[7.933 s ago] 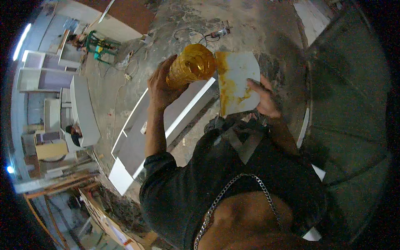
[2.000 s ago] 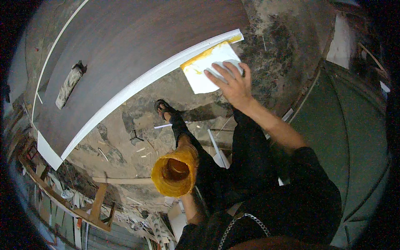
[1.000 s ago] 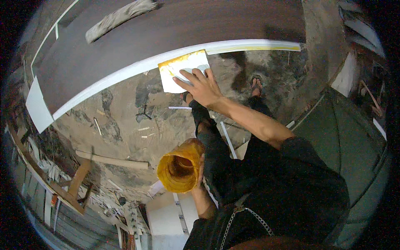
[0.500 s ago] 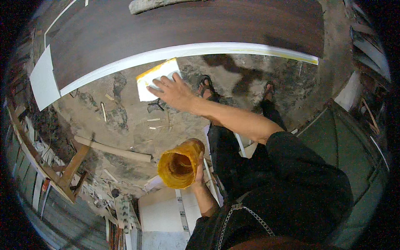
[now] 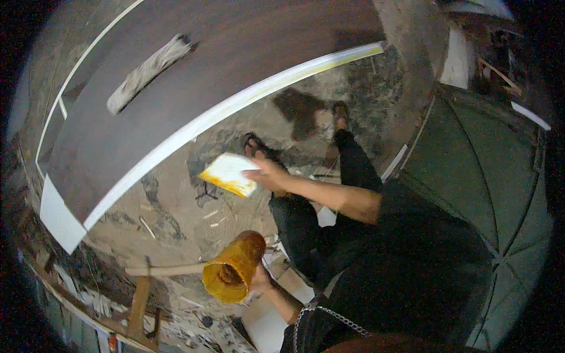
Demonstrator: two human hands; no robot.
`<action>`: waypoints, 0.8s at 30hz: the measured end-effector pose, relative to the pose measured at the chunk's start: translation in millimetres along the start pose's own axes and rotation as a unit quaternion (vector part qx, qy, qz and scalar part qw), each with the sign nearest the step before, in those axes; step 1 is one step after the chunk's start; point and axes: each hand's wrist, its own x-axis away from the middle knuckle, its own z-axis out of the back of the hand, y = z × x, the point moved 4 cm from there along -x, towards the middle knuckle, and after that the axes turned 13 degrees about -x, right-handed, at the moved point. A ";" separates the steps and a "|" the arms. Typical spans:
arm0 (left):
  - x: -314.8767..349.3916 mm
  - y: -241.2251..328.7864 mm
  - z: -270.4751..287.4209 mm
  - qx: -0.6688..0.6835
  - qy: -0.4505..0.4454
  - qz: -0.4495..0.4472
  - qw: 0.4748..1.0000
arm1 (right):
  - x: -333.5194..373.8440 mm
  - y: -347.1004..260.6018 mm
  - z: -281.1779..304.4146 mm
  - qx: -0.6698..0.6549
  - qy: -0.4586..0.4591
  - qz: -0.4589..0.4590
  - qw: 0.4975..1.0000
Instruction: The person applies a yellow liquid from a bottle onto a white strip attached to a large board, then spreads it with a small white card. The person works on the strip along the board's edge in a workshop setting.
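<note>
My right hand (image 5: 268, 176) grips a flat white rectangular card (image 5: 228, 167) by its right side. Yellow glue-like paste coats the card's lower left edge, which faces toward a yellow-brown container (image 5: 235, 265). This round container is crusted with the same paste, and its open mouth tilts toward the lower left. My left hand (image 5: 261, 280) holds it from the right side, fingers partly hidden behind it. Beyond the card lies a large dark brown panel (image 5: 247, 53) with a white edge strip (image 5: 183, 136); yellow paste shows along the strip's right part.
A rough grey-white bar (image 5: 150, 73) lies on the panel. A white piece (image 5: 60, 215) sits at its near left corner. Wood scraps and a long pale strip (image 5: 176, 269) lie on the dirt floor, and a dark green sheet (image 5: 465, 176) stands at right.
The card has moved away from the panel's white strip, back toward the container, and its pasted edge has turned from far to near. The whole view has rotated. Both hands keep their hold.
</note>
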 end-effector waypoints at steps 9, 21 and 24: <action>-6.1 -4.5 -107.1 -0.114 -0.044 -0.022 0.992 | 168.4 -143.9 297.6 0.043 0.179 -0.013 0.983; 41.8 -64.8 -286.2 -0.192 -0.142 0.047 0.970 | 130.0 -270.9 408.8 0.722 0.176 0.285 0.605; 45.4 -67.8 -298.5 -0.200 -0.144 0.055 0.968 | 112.9 -263.1 416.7 0.718 0.173 0.295 0.607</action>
